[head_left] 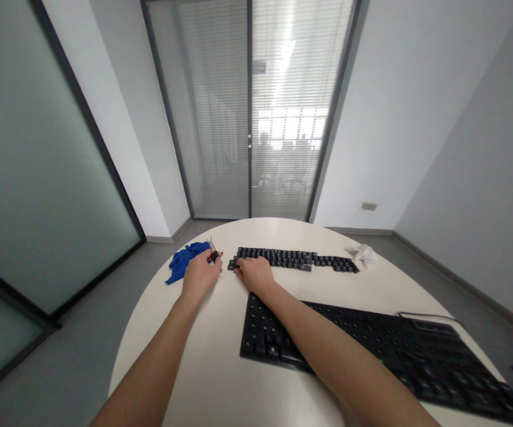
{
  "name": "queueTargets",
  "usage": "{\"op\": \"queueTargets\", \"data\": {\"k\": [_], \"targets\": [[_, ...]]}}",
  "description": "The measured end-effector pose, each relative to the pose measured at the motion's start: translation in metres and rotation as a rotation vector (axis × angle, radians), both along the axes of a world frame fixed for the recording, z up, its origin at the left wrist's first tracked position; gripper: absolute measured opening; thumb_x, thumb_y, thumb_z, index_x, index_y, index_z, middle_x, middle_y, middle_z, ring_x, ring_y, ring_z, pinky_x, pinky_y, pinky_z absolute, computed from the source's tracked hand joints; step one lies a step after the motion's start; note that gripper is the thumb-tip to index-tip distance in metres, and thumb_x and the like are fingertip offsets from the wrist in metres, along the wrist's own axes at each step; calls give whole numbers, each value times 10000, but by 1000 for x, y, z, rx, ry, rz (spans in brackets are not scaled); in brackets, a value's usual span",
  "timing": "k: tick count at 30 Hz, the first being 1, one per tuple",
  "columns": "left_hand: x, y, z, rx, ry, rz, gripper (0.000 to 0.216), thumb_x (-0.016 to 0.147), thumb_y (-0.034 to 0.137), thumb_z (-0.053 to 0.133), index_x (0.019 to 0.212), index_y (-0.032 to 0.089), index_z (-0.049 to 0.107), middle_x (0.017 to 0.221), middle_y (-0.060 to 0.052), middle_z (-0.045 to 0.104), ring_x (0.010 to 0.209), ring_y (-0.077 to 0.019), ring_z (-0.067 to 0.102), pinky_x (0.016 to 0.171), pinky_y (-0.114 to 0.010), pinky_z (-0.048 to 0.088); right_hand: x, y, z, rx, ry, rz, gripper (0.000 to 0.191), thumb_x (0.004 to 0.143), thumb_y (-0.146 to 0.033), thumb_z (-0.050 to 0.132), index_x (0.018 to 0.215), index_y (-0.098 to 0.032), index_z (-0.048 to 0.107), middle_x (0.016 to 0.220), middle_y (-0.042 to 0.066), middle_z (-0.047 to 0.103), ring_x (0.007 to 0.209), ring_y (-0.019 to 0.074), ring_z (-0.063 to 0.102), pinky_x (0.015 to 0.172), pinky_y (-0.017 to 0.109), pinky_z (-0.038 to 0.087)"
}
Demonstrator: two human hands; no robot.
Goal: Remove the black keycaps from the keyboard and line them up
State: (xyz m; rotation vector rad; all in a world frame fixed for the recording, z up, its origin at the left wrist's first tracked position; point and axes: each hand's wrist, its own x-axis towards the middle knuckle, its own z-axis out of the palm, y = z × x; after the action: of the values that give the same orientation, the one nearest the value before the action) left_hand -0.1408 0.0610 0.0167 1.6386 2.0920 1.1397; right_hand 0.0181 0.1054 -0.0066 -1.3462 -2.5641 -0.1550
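Note:
My left hand (201, 274) is closed around a small black object (214, 256), too small to make out fully. It rests beside a crumpled blue cloth (185, 260). Loose black keycaps (289, 258) lie in rows across the table. At the left end of these rows, my right hand (256, 273) pinches a black keycap (237, 264) between thumb and fingers. Under my right forearm is a black keyboard (372, 338), with many of its key positions showing bare round posts.
The round, pale table (198, 367) fills the foreground. A white crumpled cloth or tissue (365, 255) lies at its right rim. A thin metal tool (212, 242) shows by the blue cloth. The keyboard's cable (429, 314) runs along its far edge.

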Motion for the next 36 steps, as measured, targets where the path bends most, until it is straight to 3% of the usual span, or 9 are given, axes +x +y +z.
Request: {"op": "queueTargets", "data": {"k": [15, 18, 21, 23, 26, 29, 31, 33, 36], "targets": [[9, -1, 3, 51, -85, -48, 185, 823, 257, 560, 948, 189, 678, 909, -56, 752, 701, -196, 728, 658, -253, 519, 1, -10, 14, -72, 9, -36, 299, 965, -369, 461, 1122, -195, 647, 1013, 124, 729, 942, 253, 686, 807, 340, 471], [17, -5, 5, 74, -174, -189, 234, 838, 283, 562, 1013, 173, 671, 965, -61, 743, 736, -194, 735, 649, -242, 536, 10, -14, 26, -123, -11, -32, 305, 941, -354, 487, 1155, -210, 649, 1027, 124, 726, 955, 268, 684, 790, 344, 484], [28, -13, 9, 63, -305, -438, 301, 827, 322, 606, 1052, 131, 667, 1001, -96, 733, 761, -206, 737, 658, -248, 545, 33, -25, 43, -200, -48, -11, 282, 880, -320, 565, 1119, -228, 684, 1001, 101, 738, 951, 267, 688, 776, 328, 496], [37, -21, 12, 5, -309, -569, 300, 811, 321, 637, 1022, 114, 685, 936, -103, 744, 760, -210, 735, 675, -251, 541, 57, -40, 55, -238, -75, 11, 270, 861, -310, 588, 1076, -204, 710, 1018, 114, 735, 964, 276, 684, 804, 336, 498], [47, -31, 15, -143, -267, -753, 285, 795, 322, 667, 985, 114, 713, 793, -84, 751, 722, -204, 725, 634, -237, 521, 97, -69, 65, -299, -56, 67, 390, 866, -404, 595, 1174, -178, 675, 1135, 144, 695, 1045, 295, 650, 906, 386, 478], [56, -38, 17, -295, -260, -914, 289, 781, 317, 680, 986, 118, 728, 766, -78, 753, 714, -198, 716, 616, -228, 512, 133, -96, 59, -357, 63, 226, 619, 829, -577, 595, 1325, -208, 573, 1373, 146, 547, 1284, 322, 479, 1115, 488, 290], [61, -41, 19, -357, -271, -964, 303, 774, 313, 682, 997, 114, 732, 792, -86, 757, 732, -202, 717, 638, -234, 520, 150, -108, 48, -425, 90, 293, 772, 796, -649, 590, 1427, -224, 459, 1504, 138, 394, 1403, 334, 313, 1162, 518, 187], [64, -43, 21, -390, -267, -980, 305, 768, 307, 683, 994, 110, 737, 801, -91, 759, 741, -205, 717, 661, -243, 529, 161, -113, 36, -479, 105, 318, 842, 777, -668, 601, 1467, -233, 393, 1553, 126, 304, 1433, 335, 245, 1169, 525, 169], [67, -45, 24, -375, -261, -967, 293, 775, 306, 675, 992, 119, 741, 764, -78, 758, 727, -197, 715, 660, -238, 529, 167, -112, 24, -475, 163, 332, 844, 762, -657, 628, 1470, -269, 383, 1561, 104, 291, 1436, 328, 240, 1172, 529, 159]]}}
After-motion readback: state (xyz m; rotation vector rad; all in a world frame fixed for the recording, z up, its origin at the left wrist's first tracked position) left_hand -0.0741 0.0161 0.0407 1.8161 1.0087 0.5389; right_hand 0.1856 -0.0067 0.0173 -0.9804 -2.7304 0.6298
